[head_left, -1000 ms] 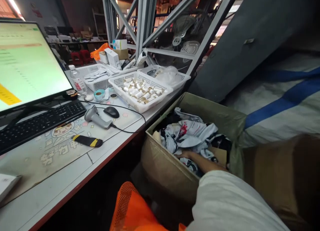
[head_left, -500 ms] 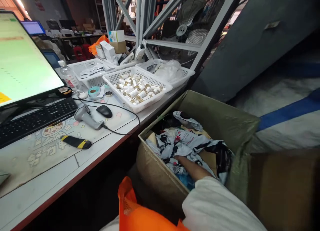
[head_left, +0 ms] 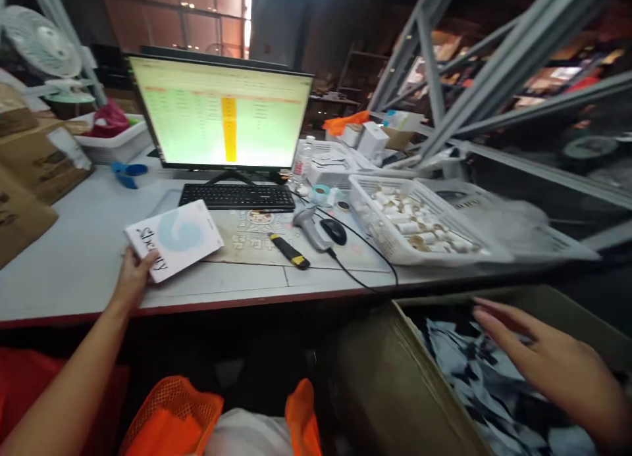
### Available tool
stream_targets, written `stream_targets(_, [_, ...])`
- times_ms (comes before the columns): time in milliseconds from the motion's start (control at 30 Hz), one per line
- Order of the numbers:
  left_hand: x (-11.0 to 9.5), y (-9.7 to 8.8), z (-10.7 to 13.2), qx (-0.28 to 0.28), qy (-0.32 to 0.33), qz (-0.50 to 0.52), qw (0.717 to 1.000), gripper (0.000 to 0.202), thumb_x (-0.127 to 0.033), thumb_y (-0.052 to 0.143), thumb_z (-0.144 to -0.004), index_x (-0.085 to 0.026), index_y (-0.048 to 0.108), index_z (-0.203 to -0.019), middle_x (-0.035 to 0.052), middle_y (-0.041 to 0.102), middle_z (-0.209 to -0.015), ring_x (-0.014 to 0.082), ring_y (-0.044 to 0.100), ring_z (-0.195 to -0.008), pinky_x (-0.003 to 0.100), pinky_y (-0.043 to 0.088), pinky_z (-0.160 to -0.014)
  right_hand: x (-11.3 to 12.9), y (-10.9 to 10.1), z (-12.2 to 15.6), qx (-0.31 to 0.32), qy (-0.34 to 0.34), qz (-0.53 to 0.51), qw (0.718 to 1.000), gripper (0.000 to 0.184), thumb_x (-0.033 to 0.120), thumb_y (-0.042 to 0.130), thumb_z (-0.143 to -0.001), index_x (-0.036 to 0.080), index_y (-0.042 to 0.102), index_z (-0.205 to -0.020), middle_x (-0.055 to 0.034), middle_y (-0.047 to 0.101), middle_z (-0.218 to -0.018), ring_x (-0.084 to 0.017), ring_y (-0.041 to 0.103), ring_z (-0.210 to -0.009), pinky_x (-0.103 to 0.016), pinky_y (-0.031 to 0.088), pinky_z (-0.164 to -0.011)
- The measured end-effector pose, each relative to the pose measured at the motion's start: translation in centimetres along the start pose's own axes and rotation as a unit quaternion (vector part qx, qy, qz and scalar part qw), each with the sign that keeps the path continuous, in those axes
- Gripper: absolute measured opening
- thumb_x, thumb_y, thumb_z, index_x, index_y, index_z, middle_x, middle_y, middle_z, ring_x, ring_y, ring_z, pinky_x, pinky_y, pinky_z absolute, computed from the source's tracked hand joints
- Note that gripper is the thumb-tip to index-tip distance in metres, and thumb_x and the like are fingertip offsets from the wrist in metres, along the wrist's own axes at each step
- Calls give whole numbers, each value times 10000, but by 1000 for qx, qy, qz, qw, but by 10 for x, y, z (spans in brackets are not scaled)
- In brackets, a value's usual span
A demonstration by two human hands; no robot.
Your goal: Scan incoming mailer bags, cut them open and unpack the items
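Note:
My left hand [head_left: 135, 275] grips a white box [head_left: 175, 239] by its near left corner, over the left part of the desk. The box has a pale blue swirl and black lettering on its face. On the right, my right hand [head_left: 553, 357] is raised above a large olive bin [head_left: 424, 383], fingers stretched out and nothing in them. Crumpled grey and black plastic packaging [head_left: 474, 370] fills the bin. The right hand is somewhat smeared by motion.
On the desk [head_left: 237, 293] lie a yellow-black box cutter [head_left: 289, 250], a barcode scanner [head_left: 313, 227], a mouse [head_left: 334, 231] and a keyboard [head_left: 237, 197]. A monitor [head_left: 197, 114] stands behind. A white basket [head_left: 375, 229] holds many small vials. Cardboard boxes [head_left: 49, 160] sit left.
My view has swung left, bringing the whole monitor and my left hand with the white box into sight. My right hand has come up out of the packaging in the bin.

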State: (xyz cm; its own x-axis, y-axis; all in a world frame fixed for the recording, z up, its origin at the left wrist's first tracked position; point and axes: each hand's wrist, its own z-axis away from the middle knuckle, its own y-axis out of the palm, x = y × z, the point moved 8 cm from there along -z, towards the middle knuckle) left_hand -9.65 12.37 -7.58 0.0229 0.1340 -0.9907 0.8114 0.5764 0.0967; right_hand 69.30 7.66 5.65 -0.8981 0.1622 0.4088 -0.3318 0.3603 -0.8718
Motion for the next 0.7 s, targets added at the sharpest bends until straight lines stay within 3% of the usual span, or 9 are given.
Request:
stream_targets(67, [-5, 8, 3, 25, 20, -24, 999, 735, -554, 844, -664, -176, 516, -1201, 119, 668, -1195, 255, 685, -1017, 430, 610, -908, 107, 30, -20, 23, -80, -29, 996, 457, 643, 561, -819, 351, 719, -1133, -94, 769, -1050, -305, 721, -800, -490, 577, -833])
stream_targets(133, [-14, 14, 11, 54, 62, -76, 994, 780, -545, 817, -698, -177, 469, -1291, 142, 659, -1230, 286, 684, -1079, 441, 600, -927, 200, 88, -38, 104, -168, -45, 979, 511, 584, 551, -847, 241, 708, -1192, -111, 769, -1033, -299, 726, -900, -439, 577, -856])
stream_targets(167, [-18, 17, 16, 69, 84, -117, 987, 825, -530, 810, -716, -180, 424, -1356, 150, 653, -1252, 297, 682, -1101, 456, 592, -942, 232, 116, -49, 122, -182, -40, 975, 528, 538, 537, -872, 197, 680, -1248, -122, 766, -1043, -291, 727, -906, -425, 572, -864])
stream_targets(233, [-25, 23, 30, 106, 144, -212, 961, 879, -485, 788, -765, -184, 330, -1452, 172, 632, -1304, 321, 668, -1152, 503, 562, -986, 270, 169, -73, 135, -172, 37, 975, 565, 461, 540, -904, 126, 609, -1355, -170, 738, -1159, -313, 706, -1037, -424, 535, -940])
stream_targets(333, [-42, 35, 59, 156, 311, -299, 888, 716, -345, 717, -866, -211, 338, -1458, 195, 550, -1444, 349, 530, -1359, 572, 451, -1115, 285, 224, -98, 167, -118, 167, 965, 620, 460, 558, -930, 79, 533, -1418, -246, 681, -1250, -376, 648, -1179, -453, 496, -975])
stream_targets(433, [-52, 46, 85, 182, 434, -329, 819, 584, -131, 632, -899, -249, 387, -1415, 156, 502, -1523, 318, 349, -1506, 577, 379, -1183, 286, 246, -105, 187, -78, 210, 956, 560, 400, 554, -933, 63, 532, -1380, -270, 664, -1240, -393, 649, -1170, -463, 503, -942])
stream_targets(567, [-51, 53, 92, 208, 439, -366, 794, 577, -23, 578, -898, -233, 397, -1404, 156, 465, -1554, 318, 219, -1564, 572, 395, -1191, 289, 241, -110, 195, -49, 138, 970, 450, 313, 579, -892, 50, 585, -1257, -259, 678, -1136, -370, 682, -1075, -433, 538, -853])
stream_targets(633, [-51, 53, 92, 204, 442, -371, 791, 558, -36, 595, -900, -228, 410, -1390, 179, 391, -1589, 353, 179, -1570, 591, 413, -1173, 294, 229, -113, 237, -49, 72, 968, 388, 372, 586, -894, 97, 620, -1166, -172, 703, -945, -292, 713, -850, -372, 559, -700])
stream_targets(700, [-52, 52, 92, 200, 448, -364, 791, 552, -50, 616, -898, -236, 418, -1379, 194, 331, -1603, 378, 186, -1563, 597, 445, -1142, 307, 209, -111, 290, -76, -13, 954, 369, 480, 604, -889, 147, 646, -1043, -68, 653, -738, -199, 642, -604, -298, 512, -530])
